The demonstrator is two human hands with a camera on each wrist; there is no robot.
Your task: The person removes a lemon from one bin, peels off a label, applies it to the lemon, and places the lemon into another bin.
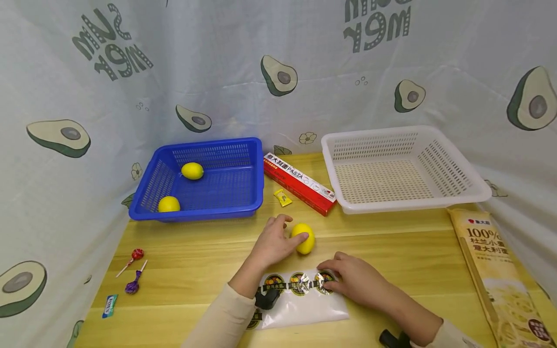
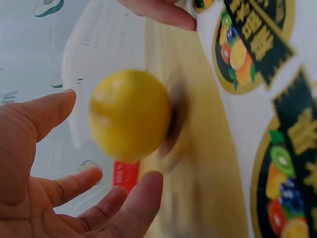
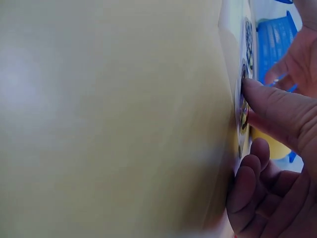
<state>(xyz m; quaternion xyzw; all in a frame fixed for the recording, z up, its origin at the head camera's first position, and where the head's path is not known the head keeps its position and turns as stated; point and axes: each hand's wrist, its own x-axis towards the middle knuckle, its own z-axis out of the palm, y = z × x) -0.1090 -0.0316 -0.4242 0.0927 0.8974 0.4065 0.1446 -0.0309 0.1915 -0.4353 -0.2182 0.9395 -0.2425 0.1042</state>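
A yellow lemon is on the table just beyond a plastic bag printed with fruit labels. My left hand is beside it, and the left wrist view shows spread, slightly bent fingers around the lemon with a gap between. At the bag's far right corner, my right hand pinches the edge. The right wrist view has the thumb on the printed face and the index finger partly hidden behind it; the other fingers are curled.
Two lemons lie in a blue basket at the back left. A white basket stands at the back right. Between them are a red pasta box and a yellow wrapped candy. Lollipops lie left, a pasta bag right.
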